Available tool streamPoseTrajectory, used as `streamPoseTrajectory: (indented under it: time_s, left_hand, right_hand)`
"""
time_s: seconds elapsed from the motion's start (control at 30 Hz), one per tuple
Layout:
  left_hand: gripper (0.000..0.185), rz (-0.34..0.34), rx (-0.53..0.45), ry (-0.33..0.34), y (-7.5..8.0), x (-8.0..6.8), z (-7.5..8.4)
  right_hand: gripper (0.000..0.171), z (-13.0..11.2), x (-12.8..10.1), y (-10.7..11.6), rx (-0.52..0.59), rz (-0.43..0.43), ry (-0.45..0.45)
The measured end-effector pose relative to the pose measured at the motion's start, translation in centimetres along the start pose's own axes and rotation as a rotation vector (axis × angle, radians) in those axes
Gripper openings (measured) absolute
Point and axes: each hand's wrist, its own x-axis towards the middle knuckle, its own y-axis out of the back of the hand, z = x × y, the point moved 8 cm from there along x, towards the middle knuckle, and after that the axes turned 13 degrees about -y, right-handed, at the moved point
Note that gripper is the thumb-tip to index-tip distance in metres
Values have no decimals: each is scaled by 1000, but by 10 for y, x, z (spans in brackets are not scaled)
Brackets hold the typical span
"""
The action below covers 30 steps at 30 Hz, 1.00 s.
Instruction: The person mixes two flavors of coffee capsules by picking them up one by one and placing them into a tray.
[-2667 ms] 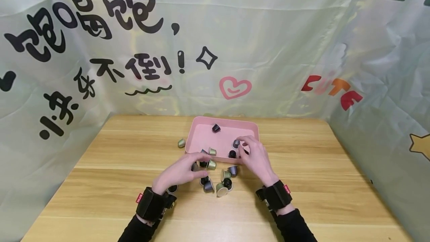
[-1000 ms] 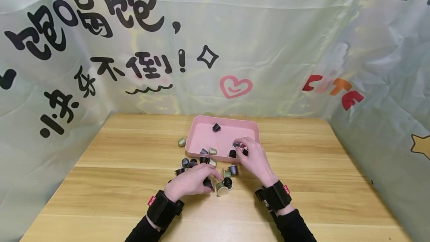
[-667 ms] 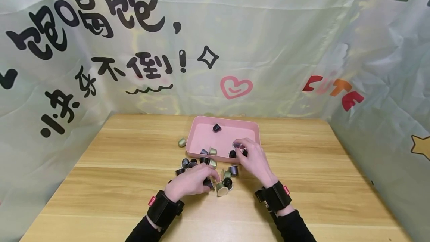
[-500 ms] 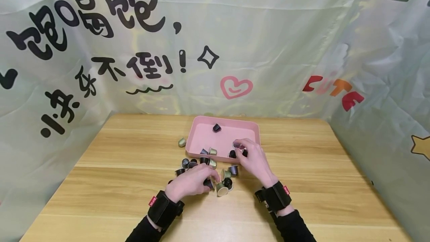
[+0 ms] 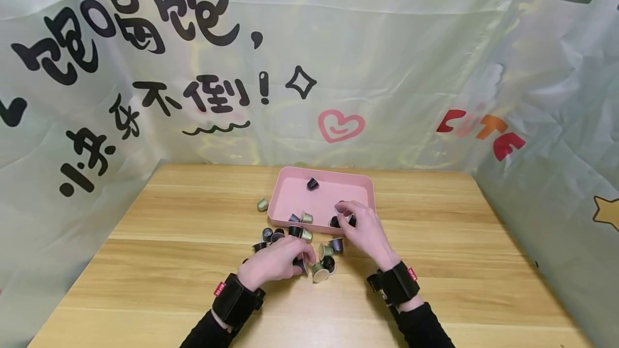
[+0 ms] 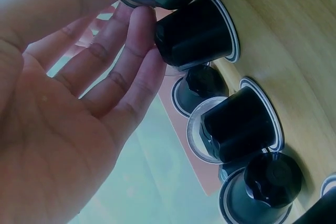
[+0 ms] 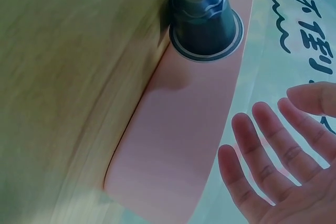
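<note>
The dark capsule (image 5: 300, 265) lies among other capsules (image 5: 319, 273), roughly midway between the left and right edges of the table (image 5: 425, 214). It should be light and stiff, smooth enough to slip, its flat lid the likeliest part to dent; I'd take it by the side wall, near the rim. The left hand (image 5: 273, 260) appears to pinch it, thumb and fingers bent about it. The right hand (image 5: 365, 230) hangs over the pink tray (image 5: 333, 189), fingers loosely curved and slightly apart, nothing visible between them. The tray sits by the table's far edge; printed cloth (image 5: 387, 69) hangs behind.
</note>
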Motion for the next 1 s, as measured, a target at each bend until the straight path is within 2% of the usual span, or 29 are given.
streamPoseTrajectory:
  time_s: [0.4,0.73,1.0]
  left_hand:
    - [28,2,-25,20,-1,1,-1]
    - [27,-10,-21,20,-1,2,1]
    - [24,7,-16,10,-1,1,1]
  right_hand:
    - [23,-1,-1,-5,2,-44,18]
    - [22,-3,0,-10,6,-84,16]
    - [21,-4,-2,-13,-4,-95,34]
